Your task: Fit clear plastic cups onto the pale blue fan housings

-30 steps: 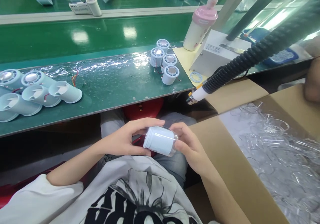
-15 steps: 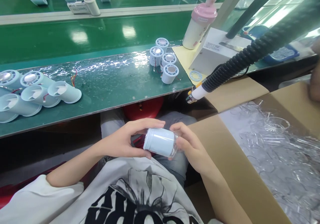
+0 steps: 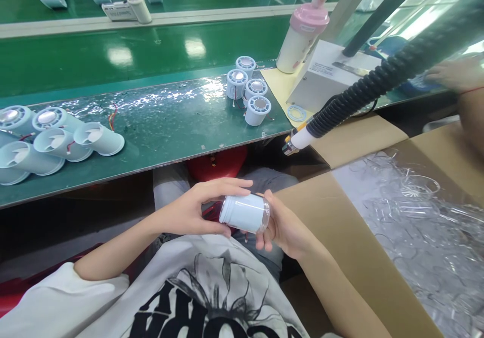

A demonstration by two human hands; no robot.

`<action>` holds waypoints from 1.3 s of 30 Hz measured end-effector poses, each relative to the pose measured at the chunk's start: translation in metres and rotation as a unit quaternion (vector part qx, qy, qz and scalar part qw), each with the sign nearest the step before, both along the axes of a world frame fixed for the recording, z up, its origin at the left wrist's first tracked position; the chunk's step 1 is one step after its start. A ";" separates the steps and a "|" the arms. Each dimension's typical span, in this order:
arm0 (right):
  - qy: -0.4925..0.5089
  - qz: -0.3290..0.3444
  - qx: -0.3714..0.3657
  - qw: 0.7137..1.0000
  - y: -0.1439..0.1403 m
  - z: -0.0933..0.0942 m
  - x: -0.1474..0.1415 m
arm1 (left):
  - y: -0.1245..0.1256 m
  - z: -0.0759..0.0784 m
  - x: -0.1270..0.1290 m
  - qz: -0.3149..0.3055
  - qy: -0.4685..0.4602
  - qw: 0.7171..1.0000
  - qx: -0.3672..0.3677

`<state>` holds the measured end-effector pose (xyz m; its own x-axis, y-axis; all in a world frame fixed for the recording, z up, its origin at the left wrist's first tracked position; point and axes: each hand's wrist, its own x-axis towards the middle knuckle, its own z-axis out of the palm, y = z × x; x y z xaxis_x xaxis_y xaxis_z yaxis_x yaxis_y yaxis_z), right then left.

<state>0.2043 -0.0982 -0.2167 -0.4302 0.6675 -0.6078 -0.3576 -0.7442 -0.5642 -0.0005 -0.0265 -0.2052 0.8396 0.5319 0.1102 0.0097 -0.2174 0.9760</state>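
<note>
Over my lap, a light blue cylinder (image 3: 244, 213) with a clear plastic cover (image 3: 266, 216) at its right end lies on its side between my hands. My left hand (image 3: 200, 207) grips its left end, thumb below and fingers along the top. At the right end, my right hand (image 3: 285, 224) is against the clear cover, with some fingers curled beneath it. A short bit of red wire hangs under the cylinder. Several similar blue housings with round silver centres (image 3: 257, 110) stand on the green bench ahead, beyond my hands.
More blue housings (image 3: 99, 138) lie at the bench's left. A black ribbed hose (image 3: 348, 96) slants in from the upper right. A cardboard box (image 3: 340, 257) of clear plastic parts (image 3: 427, 237) is on my right. A pink-topped bottle (image 3: 302, 36) stands behind. Another person's hand (image 3: 457, 73) is at far right.
My right hand has turned around the covered end, its fingers now showing lower, beneath the cylinder. My left hand keeps its grip. The other person's hand has come into view at far right.
</note>
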 end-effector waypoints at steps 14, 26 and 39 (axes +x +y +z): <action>-0.343 -0.088 0.467 0.810 -0.009 -0.012 0.011 | -0.012 0.010 0.006 0.099 0.062 0.976 -0.183; -0.223 -0.054 0.434 0.871 -0.013 -0.014 0.014 | -0.003 0.006 0.000 0.014 0.030 0.986 -0.166; -0.171 -0.037 0.306 0.936 -0.015 -0.012 0.010 | -0.002 -0.005 -0.004 -0.032 0.033 0.946 -0.322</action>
